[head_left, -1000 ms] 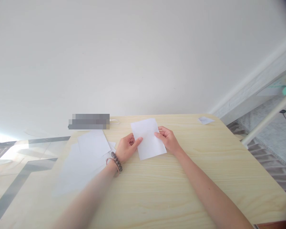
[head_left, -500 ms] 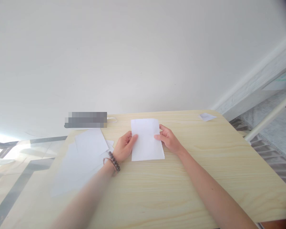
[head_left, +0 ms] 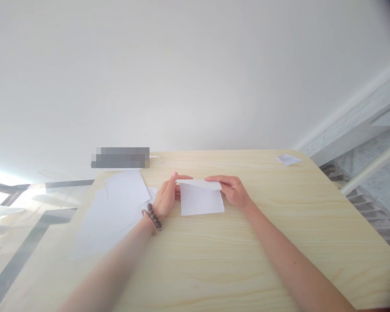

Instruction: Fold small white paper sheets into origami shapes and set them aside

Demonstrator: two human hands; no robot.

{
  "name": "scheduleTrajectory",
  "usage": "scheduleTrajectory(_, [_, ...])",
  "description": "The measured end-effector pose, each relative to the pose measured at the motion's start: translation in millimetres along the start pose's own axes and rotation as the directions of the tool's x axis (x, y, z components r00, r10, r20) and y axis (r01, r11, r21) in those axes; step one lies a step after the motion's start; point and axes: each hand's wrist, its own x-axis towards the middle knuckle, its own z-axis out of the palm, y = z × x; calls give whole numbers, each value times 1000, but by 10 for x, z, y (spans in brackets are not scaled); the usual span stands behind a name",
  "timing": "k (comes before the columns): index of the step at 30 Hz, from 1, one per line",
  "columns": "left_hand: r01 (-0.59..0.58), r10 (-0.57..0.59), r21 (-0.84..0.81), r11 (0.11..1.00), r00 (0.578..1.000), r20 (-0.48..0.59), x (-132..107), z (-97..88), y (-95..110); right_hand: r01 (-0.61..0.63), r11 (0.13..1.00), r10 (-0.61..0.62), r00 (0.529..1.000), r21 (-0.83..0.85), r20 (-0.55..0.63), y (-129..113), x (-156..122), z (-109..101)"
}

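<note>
I see a white sheet (head_left: 202, 202) over the middle of the pale wooden table (head_left: 214, 260), its far end bent over into a flap. The right hand (head_left: 236, 193) pinches the flap's right end; the left hand (head_left: 165, 198) is at the sheet's left side, thumb raised, and I cannot tell whether it grips. Loose papers (head_left: 125, 188) overlap on the table's left side; a small paper (head_left: 289, 160) lies near its far right corner.

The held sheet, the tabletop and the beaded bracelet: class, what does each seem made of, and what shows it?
Held sheet: matte white paper, judging by its thin edges and bent-over top.
Tabletop: pale, low-sheen wood or wood-look laminate; grain streaks show.
Beaded bracelet: dark round beads, possibly wood or stone; finish too small to judge.
</note>
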Motion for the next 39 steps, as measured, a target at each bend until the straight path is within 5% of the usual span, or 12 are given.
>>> scheduleTrajectory(7, [-48,49,-8,999,990,132,-26,-12,65,193,971,-206,975,-142,-87,-14,-44,26])
scheduleTrajectory(11, [14,5,-70,997,963,271,-32,-15,88,185,965,-214,964,-184,-155,-26,-78,43])
scheduleTrajectory(21, [100,-63,-88,991,933,355,7,-86,112,154,957,-201,964,-247,-176,-2,-99,81])
scheduleTrajectory(31, [-92,50,211,973,979,198,-47,-55,79,266,928,-312,938,-262,-153,-35,-78,82])
scheduleTrajectory(39, [-139,129,166,976,989,68,-54,-13,70,37,999,-41,992,-39,-120,-26,-65,50])
